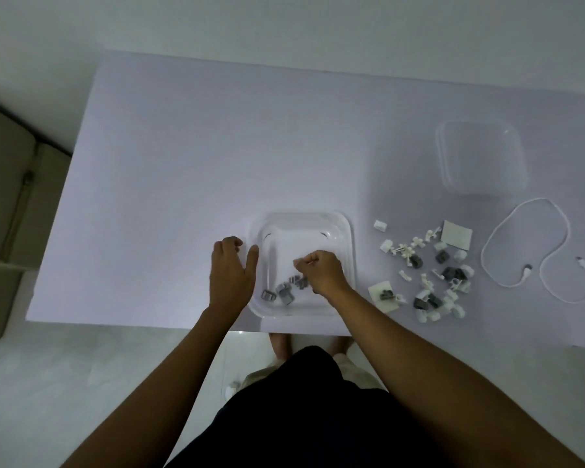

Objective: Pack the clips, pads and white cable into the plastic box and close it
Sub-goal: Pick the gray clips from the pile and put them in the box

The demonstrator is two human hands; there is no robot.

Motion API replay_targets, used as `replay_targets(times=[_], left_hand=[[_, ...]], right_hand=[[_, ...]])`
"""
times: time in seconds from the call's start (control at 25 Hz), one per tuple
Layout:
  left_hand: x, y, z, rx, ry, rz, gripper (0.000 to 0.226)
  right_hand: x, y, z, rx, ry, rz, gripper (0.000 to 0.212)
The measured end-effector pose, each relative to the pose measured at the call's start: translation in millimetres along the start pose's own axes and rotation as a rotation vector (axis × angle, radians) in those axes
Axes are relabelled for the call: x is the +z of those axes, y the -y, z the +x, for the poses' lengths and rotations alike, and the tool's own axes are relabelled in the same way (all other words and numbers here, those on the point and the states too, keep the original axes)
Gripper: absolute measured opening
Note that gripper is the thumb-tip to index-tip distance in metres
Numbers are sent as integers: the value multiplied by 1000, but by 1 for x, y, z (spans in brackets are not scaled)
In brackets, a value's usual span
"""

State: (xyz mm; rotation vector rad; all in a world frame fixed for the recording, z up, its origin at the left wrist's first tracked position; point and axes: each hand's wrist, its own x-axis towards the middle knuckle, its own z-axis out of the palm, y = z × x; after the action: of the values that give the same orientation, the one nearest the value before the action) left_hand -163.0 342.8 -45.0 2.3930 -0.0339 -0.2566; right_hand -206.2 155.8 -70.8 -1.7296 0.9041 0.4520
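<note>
The clear plastic box [347,241] stands open near the table's front edge, with several grey clips [286,292] lying in its near left corner. My right hand [321,271] hovers over the inside of the box with its fingers curled, and nothing shows in them. My left hand [232,271] rests on the table just left of the box, its thumb touching the rim. Right of the box lies a loose pile of white and grey clips [429,282], with two white pads [456,234] [379,288] among them. The white cable [554,217] loops further right.
The clear lid [480,157] lies flat at the back right of the white table [183,163]. A beige seat [4,197] stands off the table's left edge. The box sits close to the front edge.
</note>
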Motion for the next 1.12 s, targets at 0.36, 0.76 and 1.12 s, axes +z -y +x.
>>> replay_targets(times=[0.36, 0.76, 1.12], left_hand=[[37, 19, 7, -192, 123, -192, 34], [36, 17, 15, -143, 162, -198, 38], [40, 9, 17, -148, 167, -171, 38]], right_hand=[[51, -7, -9, -105, 95, -259, 18], [7, -10, -24, -182, 45, -383, 34], [30, 3, -14, -124, 233, -597, 41]])
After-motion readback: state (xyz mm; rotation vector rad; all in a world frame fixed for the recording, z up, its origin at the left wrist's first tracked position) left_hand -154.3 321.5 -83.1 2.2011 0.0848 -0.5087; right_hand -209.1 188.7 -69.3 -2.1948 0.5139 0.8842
